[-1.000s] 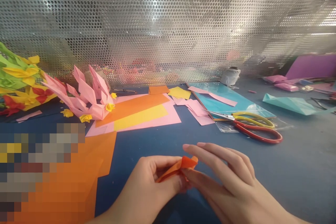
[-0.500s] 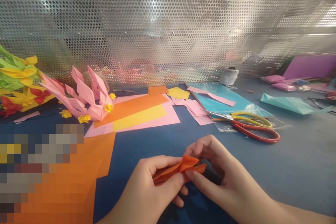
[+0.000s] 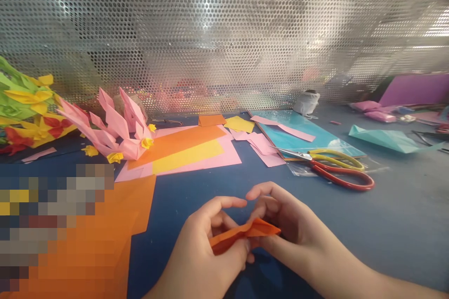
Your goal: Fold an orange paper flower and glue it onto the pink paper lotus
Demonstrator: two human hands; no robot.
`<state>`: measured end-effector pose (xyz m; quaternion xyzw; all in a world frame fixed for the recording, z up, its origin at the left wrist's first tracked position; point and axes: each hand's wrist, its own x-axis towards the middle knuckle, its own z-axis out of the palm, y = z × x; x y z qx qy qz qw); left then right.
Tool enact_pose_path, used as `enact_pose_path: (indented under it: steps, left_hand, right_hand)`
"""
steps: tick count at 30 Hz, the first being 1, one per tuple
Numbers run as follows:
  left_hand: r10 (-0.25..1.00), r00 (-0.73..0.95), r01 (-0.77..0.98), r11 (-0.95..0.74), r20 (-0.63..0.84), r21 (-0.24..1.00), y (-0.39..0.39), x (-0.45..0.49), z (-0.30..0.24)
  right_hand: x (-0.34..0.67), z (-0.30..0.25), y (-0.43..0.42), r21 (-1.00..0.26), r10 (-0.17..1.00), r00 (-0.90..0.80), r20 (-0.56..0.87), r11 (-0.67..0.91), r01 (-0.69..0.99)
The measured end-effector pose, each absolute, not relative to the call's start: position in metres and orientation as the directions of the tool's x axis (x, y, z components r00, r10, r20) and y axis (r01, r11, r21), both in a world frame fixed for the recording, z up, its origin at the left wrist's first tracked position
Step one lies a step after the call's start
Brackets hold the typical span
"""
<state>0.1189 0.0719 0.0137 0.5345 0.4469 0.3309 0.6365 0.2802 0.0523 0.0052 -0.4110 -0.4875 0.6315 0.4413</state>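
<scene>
Now, the folded orange paper [image 3: 245,236] sits near and centre, low over the blue table [image 3: 386,224]. I cannot tell whether it touches the surface.

- My left hand [image 3: 203,252] is closed on the paper's left end, which is pinched between the thumb and the curled fingers.
- My right hand [image 3: 294,233] is closed on the right half, with the thumb underneath. A flat pointed flap sticks out to the right.
- Both forefingers arch above the fold, their fingertips [image 3: 238,202] almost meeting and not pressing down.

My judgement on technique for this crease:
- Line the edges up before pressing.
- Keep the left pinch firm so the layers don't slide.
- Run the right thumb outward along the fold, away from the pinch.
- Use light pressure first and sharpen the crease afterwards.

Around the paper:
- A large orange sheet [image 3: 105,243] lies flat at near left.
- Stacked pink, orange and yellow sheets [image 3: 189,149] lie further back.
- A pink folded figure [image 3: 112,131] stands to their left.
- Scissors [image 3: 336,168] with red and yellow handles lie to the right, well apart from my hands, on the edge of a blue sheet [image 3: 301,135].
- A teal folded piece [image 3: 386,138] lies at far right.
- A perforated metal wall [image 3: 224,32] closes the far side.
</scene>
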Motion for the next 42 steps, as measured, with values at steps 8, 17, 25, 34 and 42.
enact_pose_path:
  steps: [8,17,25,34,42]
  left_hand:
    - [0.828,0.491,0.040,0.289,-0.270,0.957,0.081,0.110,0.013]
    - [0.829,0.450,0.011,0.366,-0.331,0.931,0.082,0.108,0.015]
    - [0.889,0.325,-0.092,0.369,-0.323,0.925,0.079,0.113,0.025]
    - [0.911,0.339,-0.196,0.314,-0.237,0.929,0.074,0.113,0.015]
    - [0.932,0.302,-0.059,0.231,-0.203,0.971,0.067,0.116,0.018]
  right_hand:
    - [0.283,0.013,0.055,-0.932,0.933,-0.350,-0.087,-0.200,-0.302]
    - [0.282,0.019,0.056,-0.951,0.918,-0.390,-0.065,-0.175,-0.254]
    - [0.288,0.017,0.054,-0.985,0.925,-0.374,-0.066,-0.120,-0.125]
    - [0.283,0.008,0.052,-0.975,0.956,-0.270,-0.110,-0.157,-0.159]
    - [0.285,0.008,0.050,-0.986,0.939,-0.317,-0.136,-0.160,-0.050]
